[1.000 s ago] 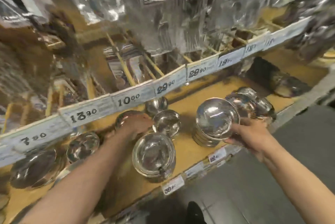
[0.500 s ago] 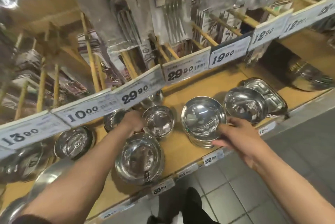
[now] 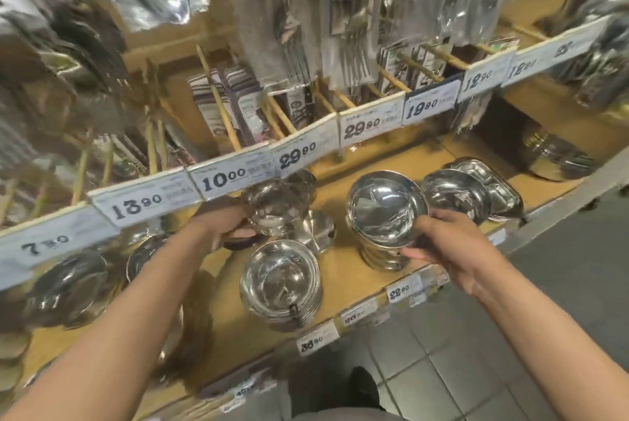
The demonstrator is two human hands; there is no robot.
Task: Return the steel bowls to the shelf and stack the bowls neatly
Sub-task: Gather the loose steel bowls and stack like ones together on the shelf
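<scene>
My left hand (image 3: 228,228) grips a small steel bowl (image 3: 277,204) by its near rim and holds it above the wooden shelf (image 3: 354,279), just under the price-tag rail. My right hand (image 3: 442,245) pinches the rim of a wider steel bowl (image 3: 384,209), which tilts toward me over a short stack of bowls (image 3: 381,259). A big stack of bowls (image 3: 280,284) stands at the shelf's front edge between my hands. Another small bowl (image 3: 318,231) sits behind it.
A steel bowl (image 3: 454,196) and rectangular steel trays (image 3: 500,191) lie right of the stack. More bowls (image 3: 68,286) fill the shelf's left end. The price-tag rail (image 3: 221,180) overhangs the shelf, with packed cutlery (image 3: 350,32) hanging above. Grey floor tiles (image 3: 442,369) lie below.
My left hand has picked a small bowl up off the shelf and raised it. My right hand has lifted and tilted the top bowl of the stack.
</scene>
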